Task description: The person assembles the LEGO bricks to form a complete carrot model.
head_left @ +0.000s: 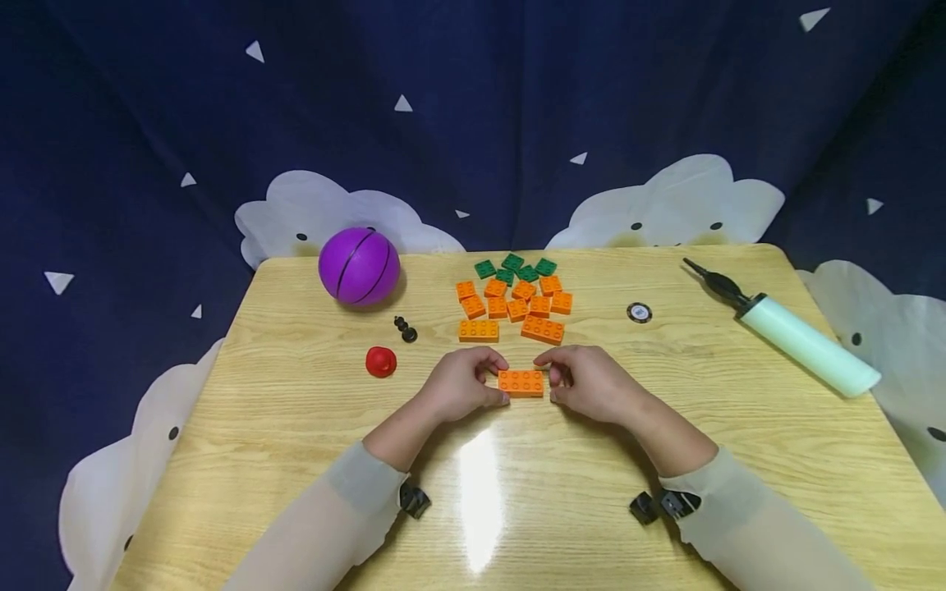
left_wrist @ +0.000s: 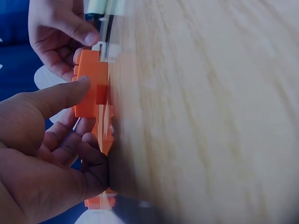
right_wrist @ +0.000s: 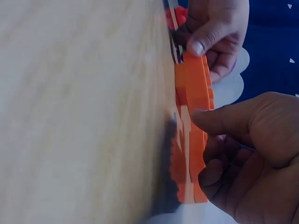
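1. Centrally, between the left and right edges of the table, an orange brick is located.
2. Its left end is pinched by the left hand.
3. Beside its right end, the right hand is positioned, thumb and fingertips apart; contact cannot be confirmed.
4. Green bricks are noted near the far edge.

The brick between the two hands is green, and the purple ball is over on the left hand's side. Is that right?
Not quite: the brick between the left hand and the right hand is orange, not green, as the head view shows. The purple ball is on the left hand's side.
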Motion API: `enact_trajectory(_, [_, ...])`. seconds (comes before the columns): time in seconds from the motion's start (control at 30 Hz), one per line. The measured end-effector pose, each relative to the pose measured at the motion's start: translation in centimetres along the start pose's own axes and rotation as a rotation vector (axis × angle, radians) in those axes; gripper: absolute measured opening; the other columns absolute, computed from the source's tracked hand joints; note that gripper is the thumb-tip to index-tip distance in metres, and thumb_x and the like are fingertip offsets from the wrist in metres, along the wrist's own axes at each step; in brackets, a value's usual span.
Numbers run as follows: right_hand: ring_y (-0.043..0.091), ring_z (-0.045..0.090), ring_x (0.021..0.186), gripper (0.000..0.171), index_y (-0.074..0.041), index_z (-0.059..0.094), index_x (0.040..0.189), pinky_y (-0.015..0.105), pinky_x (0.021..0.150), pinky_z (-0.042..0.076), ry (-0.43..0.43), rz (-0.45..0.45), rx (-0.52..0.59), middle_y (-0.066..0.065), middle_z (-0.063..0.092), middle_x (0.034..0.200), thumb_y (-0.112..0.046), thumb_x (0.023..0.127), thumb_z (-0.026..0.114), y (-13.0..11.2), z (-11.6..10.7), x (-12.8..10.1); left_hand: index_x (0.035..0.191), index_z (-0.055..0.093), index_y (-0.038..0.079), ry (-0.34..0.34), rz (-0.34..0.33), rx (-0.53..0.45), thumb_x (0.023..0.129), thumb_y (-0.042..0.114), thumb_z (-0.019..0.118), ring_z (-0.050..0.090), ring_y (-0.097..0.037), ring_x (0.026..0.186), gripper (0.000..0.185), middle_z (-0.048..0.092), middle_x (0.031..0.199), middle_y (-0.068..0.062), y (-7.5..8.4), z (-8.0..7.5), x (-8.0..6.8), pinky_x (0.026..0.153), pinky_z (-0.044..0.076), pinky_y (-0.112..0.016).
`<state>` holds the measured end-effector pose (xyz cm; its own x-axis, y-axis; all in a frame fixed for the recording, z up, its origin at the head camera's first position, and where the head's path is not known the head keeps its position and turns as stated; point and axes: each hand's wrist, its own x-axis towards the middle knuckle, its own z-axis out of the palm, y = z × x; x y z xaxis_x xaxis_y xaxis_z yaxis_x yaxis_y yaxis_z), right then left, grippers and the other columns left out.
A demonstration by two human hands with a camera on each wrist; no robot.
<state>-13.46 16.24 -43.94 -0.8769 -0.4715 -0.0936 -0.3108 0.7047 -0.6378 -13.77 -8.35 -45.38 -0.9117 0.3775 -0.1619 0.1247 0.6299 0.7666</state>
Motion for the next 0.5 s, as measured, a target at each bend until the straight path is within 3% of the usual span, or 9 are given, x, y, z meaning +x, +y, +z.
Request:
enact_trajectory(0.33, [0.020, 0.055, 0.079, 0.029, -0.003, 0.073, 0.119, 0.038, 0.074, 0.047, 0.166, 0.044, -0.057, 0.002, 0.062, 0.091, -0.012, 0.092, 0.077, 1.1, -1.1, 1.3, 0.110, 0.071, 0.021, 0.005, -0.003, -0.006, 0.078, 0.020, 0.093, 0.054, -0.017, 0.082, 0.038, 0.063, 0.088, -0.006, -0.1, 0.0, 0.0, 0.072, 0.044, -0.033])
enact_trajectory(0.5, [0.029, 0.060, 0.098, 0.038, -0.004, 0.071, 0.125, 0.046, 0.088, 0.050, 0.225, 0.072, -0.087, 0.012, 0.065, 0.113, -0.019, 0.091, 0.080, 1.7, -1.1, 2.1, 0.109, 0.071, 0.022, 0.005, -0.009, -0.003, 0.078, 0.021, 0.093, 0.054, -0.019, 0.084, 0.038, 0.062, 0.089, -0.007, 0.0, 0.1, -0.1, 0.076, 0.045, -0.035])
